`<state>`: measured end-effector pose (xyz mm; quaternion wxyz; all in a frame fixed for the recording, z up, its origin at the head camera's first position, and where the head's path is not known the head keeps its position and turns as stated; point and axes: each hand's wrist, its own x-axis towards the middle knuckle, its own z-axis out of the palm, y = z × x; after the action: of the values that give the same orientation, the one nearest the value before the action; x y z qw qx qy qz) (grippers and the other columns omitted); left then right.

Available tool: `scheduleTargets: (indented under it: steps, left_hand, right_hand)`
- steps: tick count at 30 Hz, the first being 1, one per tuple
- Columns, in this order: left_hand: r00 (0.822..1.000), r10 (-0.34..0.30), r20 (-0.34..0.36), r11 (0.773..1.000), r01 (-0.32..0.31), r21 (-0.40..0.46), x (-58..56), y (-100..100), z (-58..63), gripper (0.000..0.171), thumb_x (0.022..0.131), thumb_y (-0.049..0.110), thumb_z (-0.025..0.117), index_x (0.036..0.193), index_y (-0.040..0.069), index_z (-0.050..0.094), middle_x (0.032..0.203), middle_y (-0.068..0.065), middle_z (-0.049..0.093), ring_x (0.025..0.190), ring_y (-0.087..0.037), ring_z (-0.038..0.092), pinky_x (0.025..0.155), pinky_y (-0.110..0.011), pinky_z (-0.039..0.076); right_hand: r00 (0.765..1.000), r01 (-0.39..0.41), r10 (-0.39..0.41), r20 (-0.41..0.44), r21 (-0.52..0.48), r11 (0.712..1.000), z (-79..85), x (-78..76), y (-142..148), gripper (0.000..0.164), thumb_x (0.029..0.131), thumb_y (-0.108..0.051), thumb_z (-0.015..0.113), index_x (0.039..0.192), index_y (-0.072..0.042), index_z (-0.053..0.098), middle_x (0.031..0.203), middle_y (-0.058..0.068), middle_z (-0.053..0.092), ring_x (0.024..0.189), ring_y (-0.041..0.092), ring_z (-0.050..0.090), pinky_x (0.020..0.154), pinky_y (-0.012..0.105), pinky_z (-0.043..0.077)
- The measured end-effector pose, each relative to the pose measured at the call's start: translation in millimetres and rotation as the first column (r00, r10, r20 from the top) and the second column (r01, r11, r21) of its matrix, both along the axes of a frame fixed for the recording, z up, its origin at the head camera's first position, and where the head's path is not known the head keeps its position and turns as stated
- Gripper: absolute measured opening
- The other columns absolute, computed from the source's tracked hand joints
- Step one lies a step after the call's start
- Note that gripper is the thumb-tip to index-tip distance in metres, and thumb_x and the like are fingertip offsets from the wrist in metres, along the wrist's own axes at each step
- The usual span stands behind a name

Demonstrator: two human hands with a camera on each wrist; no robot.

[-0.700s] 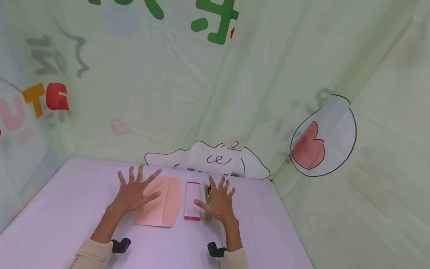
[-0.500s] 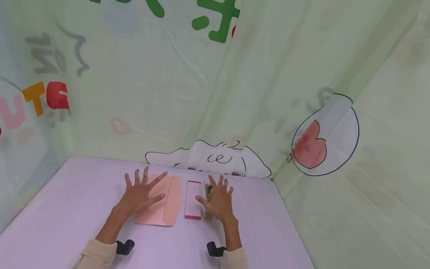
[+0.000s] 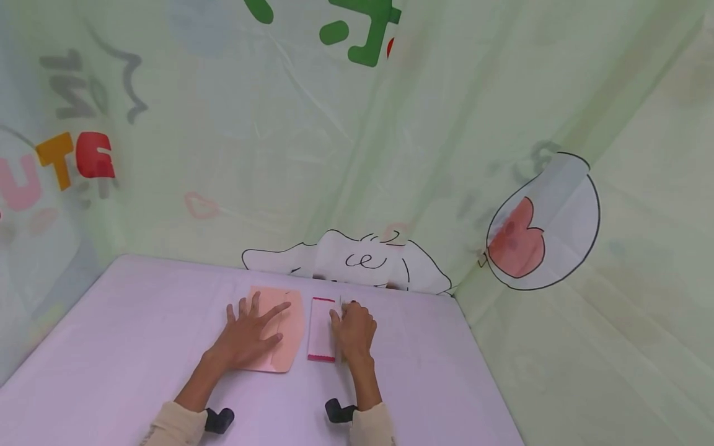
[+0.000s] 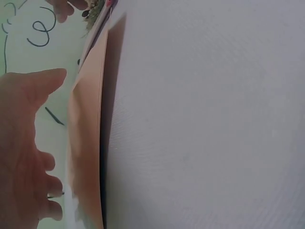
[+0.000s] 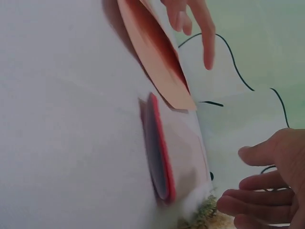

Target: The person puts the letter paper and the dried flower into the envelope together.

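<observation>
A peach envelope (image 3: 290,334) with a pointed flap lies on the table, its edges slightly raised in the wrist views. Over its left part my left hand (image 3: 242,337) is spread, fingers and thumb apart; the left wrist view shows nothing between them. To the envelope's right is a flat, pale folded piece with red ends (image 3: 321,328). Beside that lies a small bunch of dried flowers (image 5: 205,212), mostly covered by my right hand (image 3: 355,328) in the head view. My right fingers bend down over the bunch, and the thumb stands apart from them in the right wrist view.
A pale lilac cloth covers the table (image 3: 435,371). Behind it and at both sides hangs a light green printed curtain (image 3: 268,155) with letters and drawn figures. Each wrist carries a black camera mount (image 3: 219,421).
My left hand has moved right and lowered over the envelope. My right hand has shifted slightly left, and its spread fingers now bend down over the dried flowers. The objects lie as before.
</observation>
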<state>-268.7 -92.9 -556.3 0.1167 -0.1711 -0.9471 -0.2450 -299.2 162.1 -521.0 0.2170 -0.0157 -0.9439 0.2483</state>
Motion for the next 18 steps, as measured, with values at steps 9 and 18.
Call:
scheduleTargets:
  steps: [9,18]
  left_hand:
    - [0.994,-0.009,0.11,1.0,0.007,0.017,1.1,-1.5,-5.2,0.065,0.101,0.039,0.071,0.162,0.027,0.052,0.166,-0.044,0.036,0.148,-0.077,0.033,0.114,-0.094,0.019]
    - [0.979,-0.022,0.201,0.999,0.014,0.041,3.3,-2.6,-5.3,0.058,0.103,0.033,0.068,0.158,0.02,0.057,0.168,-0.045,0.031,0.154,-0.076,0.022,0.123,-0.086,0.019]
  right_hand:
    - [0.995,0.062,-0.054,0.082,-0.101,0.993,-14.4,2.3,-18.2,0.033,0.089,-0.016,0.09,0.11,0.008,0.079,0.089,0.019,0.079,0.083,0.037,0.076,0.08,0.052,0.061]
    - [0.993,0.104,-0.098,0.068,-0.101,0.989,-25.1,5.2,-32.6,0.022,0.085,-0.007,0.09,0.093,0.009,0.076,0.073,0.017,0.07,0.07,0.033,0.07,0.065,0.047,0.056]
